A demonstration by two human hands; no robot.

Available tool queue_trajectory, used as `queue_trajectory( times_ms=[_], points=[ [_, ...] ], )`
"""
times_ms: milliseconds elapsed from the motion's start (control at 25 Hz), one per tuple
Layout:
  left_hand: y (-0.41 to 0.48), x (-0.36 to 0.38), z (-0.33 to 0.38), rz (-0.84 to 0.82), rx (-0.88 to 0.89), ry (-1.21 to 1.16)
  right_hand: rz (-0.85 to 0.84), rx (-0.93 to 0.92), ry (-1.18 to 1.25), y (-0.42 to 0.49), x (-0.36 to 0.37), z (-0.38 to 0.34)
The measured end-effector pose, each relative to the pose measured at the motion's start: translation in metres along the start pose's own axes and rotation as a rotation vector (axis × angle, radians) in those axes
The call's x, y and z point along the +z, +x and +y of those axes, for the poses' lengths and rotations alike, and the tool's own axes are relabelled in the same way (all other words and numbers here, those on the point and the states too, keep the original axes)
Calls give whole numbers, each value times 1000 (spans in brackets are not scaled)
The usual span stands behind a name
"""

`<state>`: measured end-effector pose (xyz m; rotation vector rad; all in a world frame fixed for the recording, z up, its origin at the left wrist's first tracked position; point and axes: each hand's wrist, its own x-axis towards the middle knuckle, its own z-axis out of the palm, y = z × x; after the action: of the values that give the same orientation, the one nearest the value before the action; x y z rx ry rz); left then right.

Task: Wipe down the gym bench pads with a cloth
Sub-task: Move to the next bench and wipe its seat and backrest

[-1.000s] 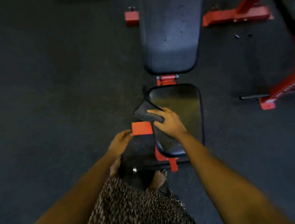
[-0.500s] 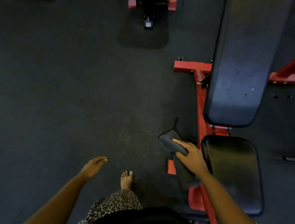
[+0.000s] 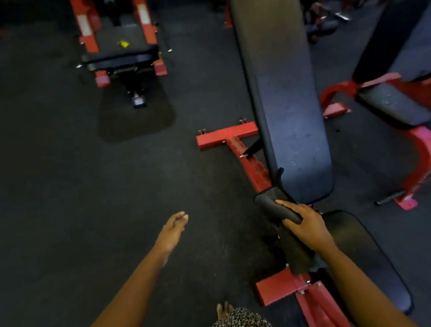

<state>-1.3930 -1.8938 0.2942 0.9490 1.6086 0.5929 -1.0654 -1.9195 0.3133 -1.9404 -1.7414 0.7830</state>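
A red-framed gym bench stands on my right, with a long black back pad (image 3: 284,88) and a shorter black seat pad (image 3: 365,252) nearer to me. My right hand (image 3: 308,227) holds a dark folded cloth (image 3: 277,206) beside the left edge of the seat pad, close to the gap between the two pads; part of the cloth hangs down below the hand. My left hand (image 3: 173,231) hovers over the floor to the left, fingers relaxed, holding nothing.
The bench's red base frame (image 3: 229,135) juts left along the dark rubber floor (image 3: 83,199). Another red machine (image 3: 120,52) stands at the back left, and a second bench (image 3: 395,102) at the right. My bare foot (image 3: 224,309) is near the bottom edge.
My view has shifted left of the bench and lifted. My right hand with the cloth has come off the seat pad to its left edge. My left hand has swung out leftward.
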Motion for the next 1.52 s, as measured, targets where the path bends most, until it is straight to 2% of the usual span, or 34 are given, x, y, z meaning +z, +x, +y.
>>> queue_trajectory(
  times_ms=[160,400,520,680,800,920,1040,1160,1240,1360,1520],
  points=[
    [69,41,96,-108,158,23,211,86,26,49,-39,2],
    [169,98,259,-102,367,-140,508,58,131,186,-108,-19],
    [218,117,325,-63,440,-247,570,-39,142,263,-148,-42],
    [295,114,396,96,456,-342,604,-146,114,372,-184,-87],
    [341,106,442,94,461,-373,606,-258,118,444,-199,-129],
    [387,104,488,64,511,-463,689,-344,121,512,-209,-175],
    [426,114,521,38,536,-585,723,-407,86,577,-198,-217],
    [462,128,525,-74,543,-747,649,-398,-257,622,-166,-235],
    [455,130,529,-37,530,-808,654,-359,-352,640,-158,-230],
    [443,134,533,79,604,-799,733,-325,-315,656,-169,-220],
    [446,137,531,188,598,-708,785,-127,-200,675,-204,-188]
  ],
)
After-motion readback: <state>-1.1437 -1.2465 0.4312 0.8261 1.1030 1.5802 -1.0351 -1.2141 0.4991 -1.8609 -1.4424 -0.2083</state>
